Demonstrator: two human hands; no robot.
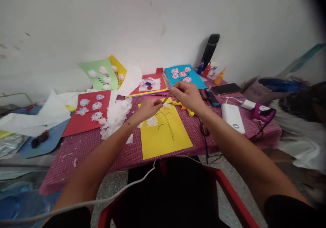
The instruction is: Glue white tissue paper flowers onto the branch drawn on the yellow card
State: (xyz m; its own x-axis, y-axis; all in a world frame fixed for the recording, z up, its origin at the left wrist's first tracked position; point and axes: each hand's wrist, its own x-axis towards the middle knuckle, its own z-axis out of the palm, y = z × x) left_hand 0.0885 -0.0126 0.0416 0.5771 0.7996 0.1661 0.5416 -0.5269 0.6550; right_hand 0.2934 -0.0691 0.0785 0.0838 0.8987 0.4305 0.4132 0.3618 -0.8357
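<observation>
Right hand (pixel 187 93): grip pinched tight on a thin brown stick (pixel 168 95), slanting down to the left hand (pixel 149 108). Left grip: fingertips together at its lower end; can't tell if they've got hold. Below both grips: yellow rectangular paper sheet (pixel 155 143), white crumpled-tissue flower (pixel 152 121) on it.

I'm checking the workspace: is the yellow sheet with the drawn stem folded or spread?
Spread: the yellow sheet lies flat on the checked tablecloth, its drawn stem facing up, near corners visible.
</observation>
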